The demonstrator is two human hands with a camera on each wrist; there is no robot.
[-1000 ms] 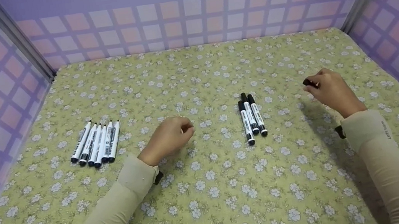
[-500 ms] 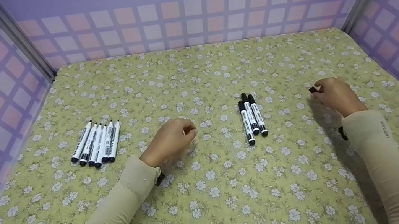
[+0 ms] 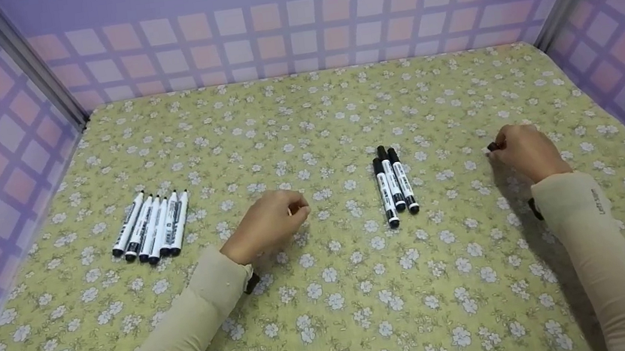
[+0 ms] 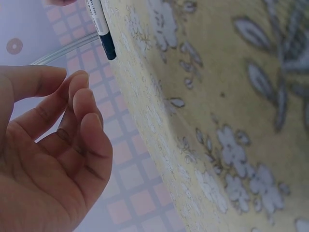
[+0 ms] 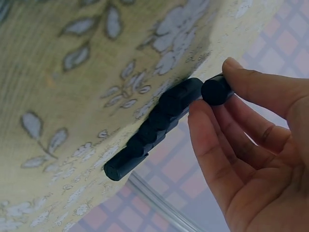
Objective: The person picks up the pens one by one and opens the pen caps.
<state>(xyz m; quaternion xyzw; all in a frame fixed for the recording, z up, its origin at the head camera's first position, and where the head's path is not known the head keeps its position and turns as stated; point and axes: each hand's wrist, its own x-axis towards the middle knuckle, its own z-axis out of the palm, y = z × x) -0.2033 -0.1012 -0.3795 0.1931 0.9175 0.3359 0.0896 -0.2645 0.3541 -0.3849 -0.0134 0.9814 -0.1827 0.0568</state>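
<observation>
In the head view my right hand (image 3: 527, 152), low over the right side of the cloth, pinches a black marker cap (image 5: 215, 92) between thumb and fingertip. Right beside it lies a row of several black caps (image 5: 150, 128), hidden behind the hand in the head view. My left hand (image 3: 270, 220) hovers at centre left with fingers loosely curled and holds nothing. Three capped whiteboard markers (image 3: 391, 186) lie side by side between the two hands. Farther left, several uncapped white markers (image 3: 150, 227) lie together with their black tips pointing away from me.
A yellow-green floral cloth (image 3: 337, 317) covers the table. Purple walls with pink and white squares (image 3: 304, 40) enclose it at the back and both sides, with grey posts (image 3: 26, 62) at the rear corners.
My right hand has come down and slightly right with the cap, toward the cloth. The left hand has shifted only slightly. The markers lie as before.
</observation>
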